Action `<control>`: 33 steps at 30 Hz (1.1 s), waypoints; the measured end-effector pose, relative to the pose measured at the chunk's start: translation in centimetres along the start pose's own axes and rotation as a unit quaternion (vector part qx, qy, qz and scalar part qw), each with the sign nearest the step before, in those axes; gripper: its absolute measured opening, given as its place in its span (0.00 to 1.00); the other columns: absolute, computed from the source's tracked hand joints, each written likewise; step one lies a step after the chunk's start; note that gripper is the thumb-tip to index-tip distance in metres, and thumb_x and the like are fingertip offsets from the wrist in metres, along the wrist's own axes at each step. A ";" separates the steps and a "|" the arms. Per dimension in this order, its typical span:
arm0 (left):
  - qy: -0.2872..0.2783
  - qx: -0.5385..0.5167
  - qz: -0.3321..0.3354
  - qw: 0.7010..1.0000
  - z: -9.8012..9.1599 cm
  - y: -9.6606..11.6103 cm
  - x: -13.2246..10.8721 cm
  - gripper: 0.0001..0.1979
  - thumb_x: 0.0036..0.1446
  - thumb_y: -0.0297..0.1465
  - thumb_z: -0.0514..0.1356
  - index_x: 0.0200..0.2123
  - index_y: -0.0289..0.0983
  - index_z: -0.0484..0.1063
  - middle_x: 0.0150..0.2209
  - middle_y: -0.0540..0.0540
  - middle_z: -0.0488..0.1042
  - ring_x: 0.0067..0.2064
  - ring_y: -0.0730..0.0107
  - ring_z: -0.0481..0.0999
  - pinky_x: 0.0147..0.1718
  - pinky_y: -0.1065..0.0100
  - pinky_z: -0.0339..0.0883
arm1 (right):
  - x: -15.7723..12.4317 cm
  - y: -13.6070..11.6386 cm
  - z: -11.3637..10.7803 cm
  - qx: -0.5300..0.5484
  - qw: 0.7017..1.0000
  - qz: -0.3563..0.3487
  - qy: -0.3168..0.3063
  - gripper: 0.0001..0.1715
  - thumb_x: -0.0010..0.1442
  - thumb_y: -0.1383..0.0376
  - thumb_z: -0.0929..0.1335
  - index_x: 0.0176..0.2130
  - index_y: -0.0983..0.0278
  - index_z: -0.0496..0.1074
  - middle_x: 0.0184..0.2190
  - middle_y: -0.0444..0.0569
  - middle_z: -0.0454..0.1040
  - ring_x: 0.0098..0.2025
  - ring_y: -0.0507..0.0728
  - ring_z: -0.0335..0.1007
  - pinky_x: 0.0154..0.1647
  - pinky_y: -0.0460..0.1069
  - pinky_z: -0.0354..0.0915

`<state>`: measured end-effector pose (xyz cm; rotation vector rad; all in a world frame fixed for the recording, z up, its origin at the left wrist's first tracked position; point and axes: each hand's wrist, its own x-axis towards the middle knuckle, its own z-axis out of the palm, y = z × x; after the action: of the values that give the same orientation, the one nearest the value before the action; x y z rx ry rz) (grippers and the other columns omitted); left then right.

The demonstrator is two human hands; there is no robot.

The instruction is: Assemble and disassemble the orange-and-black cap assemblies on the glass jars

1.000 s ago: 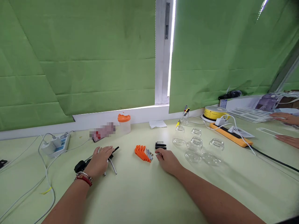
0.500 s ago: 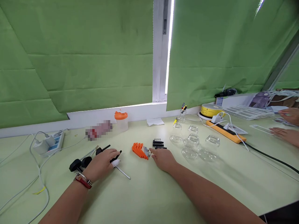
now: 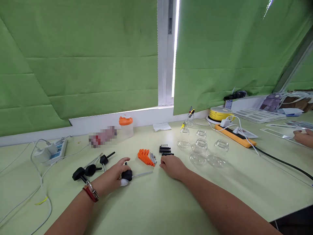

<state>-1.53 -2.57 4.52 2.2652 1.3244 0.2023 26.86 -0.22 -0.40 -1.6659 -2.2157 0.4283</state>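
Far out to the left of the left-hand grip sits a white power strip [image 3: 59, 152] with adapters plugged in. Closer, just left of and beyond that hand's wrist, lie black knobs [image 3: 90, 170] with rods; past them is a pinkish thing [image 3: 104, 136], too blurred to tell. The left hand [image 3: 111, 176] has its thumb and fingers closed around a black round piece [image 3: 126, 175], its metal rod [image 3: 143, 173] pointing right, toward the other hand. Beyond this grip, near the wall, stands a container [image 3: 126, 130] with an orange lid. Between the two hands and a little farther off are bent orange pieces [image 3: 145, 158] lying side by side, with thin metal pins [image 3: 152, 158] just to their right. Black parts [image 3: 165, 150] lie just beyond the knuckles of the right hand [image 3: 173, 167]. Its fingers are curled down at the tabletop; whether they pinch anything, I cannot tell. To the right of that hand stand clear glass jars [image 3: 199, 152], then, farther off, an orange power strip [image 3: 238, 140]. Well apart, rightmost, is a co-worker's hand [image 3: 304, 137].
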 end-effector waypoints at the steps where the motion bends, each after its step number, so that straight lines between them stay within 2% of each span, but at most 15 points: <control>1: 0.009 -0.013 0.006 1.000 0.0 0.3 0.0 0.12 0.48 0.32 0.55 0.37 0.39 0.71 0.63 0.42 0.48 0.49 0.54 0.69 0.41 0.62 0.66 | -0.1 0.0 0.0 0.033 0.999 0.003 0.006 0.08 0.57 0.63 0.64 0.29 0.63 0.68 0.29 0.50 0.73 0.31 0.55 0.66 0.27 0.47 0.51; 3: 0.021 -0.037 0.024 0.999 -0.2 0.9 0.0 0.10 0.51 0.35 0.55 0.35 0.38 0.70 0.62 0.41 0.52 0.56 0.52 0.61 0.46 0.61 0.63 | -0.2 0.0 0.0 0.144 0.990 0.010 0.001 0.08 0.57 0.62 0.63 0.29 0.63 0.67 0.28 0.48 0.72 0.28 0.53 0.64 0.26 0.46 0.53; 5: 0.015 -0.083 0.034 0.996 -0.2 1.5 0.0 0.10 0.53 0.36 0.54 0.36 0.39 0.69 0.56 0.40 0.62 0.56 0.54 0.61 0.46 0.62 0.63 | -0.2 -0.2 0.1 0.296 0.955 0.020 -0.029 0.08 0.56 0.61 0.63 0.30 0.63 0.65 0.26 0.46 0.71 0.24 0.50 0.62 0.23 0.45 0.55; 7: -0.009 -0.159 0.023 0.987 -0.1 1.9 0.0 0.13 0.54 0.38 0.53 0.40 0.39 0.68 0.46 0.41 0.71 0.47 0.59 0.69 0.39 0.65 0.66 | -0.2 -0.4 0.1 0.430 0.901 0.024 -0.050 0.09 0.54 0.59 0.65 0.30 0.63 0.63 0.26 0.44 0.70 0.21 0.48 0.62 0.21 0.45 0.57; 9: -0.032 -0.237 0.008 0.971 0.1 2.3 0.1 0.14 0.55 0.39 0.53 0.41 0.38 0.67 0.36 0.44 0.74 0.36 0.65 0.72 0.32 0.67 0.65 | -0.2 -0.5 0.1 0.515 0.856 0.017 -0.048 0.12 0.51 0.59 0.68 0.32 0.64 0.64 0.26 0.44 0.70 0.22 0.48 0.62 0.20 0.45 0.59; 12: -0.047 -0.327 0.009 0.944 0.5 2.5 0.3 0.14 0.56 0.41 0.53 0.37 0.36 0.67 0.30 0.46 0.74 0.30 0.70 0.70 0.33 0.67 0.65 | -0.2 -0.6 0.0 0.574 0.817 -0.009 -0.056 0.18 0.48 0.58 0.70 0.38 0.66 0.67 0.25 0.45 0.71 0.22 0.49 0.63 0.21 0.47 0.62; 15: -0.072 -0.400 -0.003 0.914 1.2 2.4 0.5 0.15 0.54 0.43 0.55 0.34 0.36 0.65 0.30 0.46 0.74 0.29 0.70 0.72 0.31 0.67 0.65 | -0.3 -0.6 0.0 0.588 0.806 -0.029 -0.066 0.21 0.48 0.58 0.70 0.40 0.67 0.69 0.24 0.44 0.71 0.21 0.48 0.64 0.21 0.46 0.63; 18: -0.087 -0.472 -0.021 0.877 1.8 2.4 0.6 0.16 0.54 0.43 0.56 0.37 0.36 0.63 0.33 0.46 0.73 0.28 0.69 0.74 0.27 0.68 0.64 | -0.5 -0.7 -0.1 0.588 0.807 -0.029 -0.057 0.18 0.48 0.57 0.70 0.35 0.67 0.71 0.23 0.44 0.71 0.21 0.48 0.64 0.21 0.46 0.62; 21: -0.074 -0.527 -0.040 0.846 2.2 2.4 0.8 0.18 0.56 0.44 0.53 0.44 0.38 0.58 0.32 0.46 0.73 0.25 0.71 0.73 0.21 0.71 0.61 | -0.6 -0.8 -0.1 0.586 0.808 -0.023 -0.064 0.16 0.48 0.56 0.71 0.31 0.67 0.71 0.22 0.45 0.71 0.21 0.48 0.63 0.21 0.46 0.61; 23: -0.052 -0.545 -0.056 0.835 2.4 2.5 0.9 0.18 0.57 0.44 0.52 0.45 0.39 0.57 0.33 0.46 0.72 0.23 0.74 0.71 0.19 0.73 0.60 | -0.6 -0.8 -0.1 0.592 0.802 -0.014 -0.070 0.16 0.48 0.57 0.71 0.31 0.67 0.71 0.23 0.45 0.71 0.20 0.48 0.63 0.20 0.46 0.61; 25: -0.031 -0.542 -0.066 0.837 2.5 2.6 1.1 0.18 0.53 0.41 0.57 0.43 0.38 0.59 0.36 0.46 0.72 0.23 0.79 0.69 0.19 0.75 0.59 | -0.5 -0.8 0.0 0.605 0.792 -0.005 -0.073 0.16 0.48 0.57 0.71 0.32 0.67 0.71 0.24 0.46 0.72 0.21 0.48 0.64 0.20 0.45 0.61; 27: -0.020 -0.520 -0.069 0.851 2.6 2.7 1.3 0.22 0.45 0.34 0.64 0.42 0.38 0.60 0.39 0.47 0.71 0.24 0.81 0.68 0.19 0.77 0.59 | -0.5 -0.8 0.1 0.616 0.784 0.002 -0.072 0.16 0.48 0.58 0.71 0.32 0.67 0.71 0.24 0.46 0.72 0.21 0.48 0.64 0.20 0.45 0.61; 29: -0.024 -0.490 -0.081 0.867 2.8 2.7 1.4 0.24 0.39 0.29 0.67 0.41 0.38 0.61 0.39 0.48 0.71 0.22 0.83 0.67 0.17 0.78 0.57 | -0.4 -0.7 0.2 0.618 0.783 0.006 -0.069 0.15 0.48 0.59 0.72 0.32 0.68 0.71 0.24 0.46 0.72 0.21 0.48 0.64 0.20 0.45 0.61; 33: -0.057 -0.461 -0.125 0.877 3.3 2.8 1.5 0.17 0.45 0.34 0.62 0.37 0.36 0.61 0.33 0.46 0.74 0.14 0.86 0.60 0.10 0.79 0.44 | -0.4 -0.6 0.2 0.610 0.790 0.009 -0.058 0.15 0.47 0.59 0.72 0.32 0.67 0.70 0.23 0.45 0.72 0.21 0.48 0.64 0.19 0.45 0.61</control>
<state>2.59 -3.59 2.81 1.2693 1.0993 0.4809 26.36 -0.77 -0.36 -0.8886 -1.3088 1.5611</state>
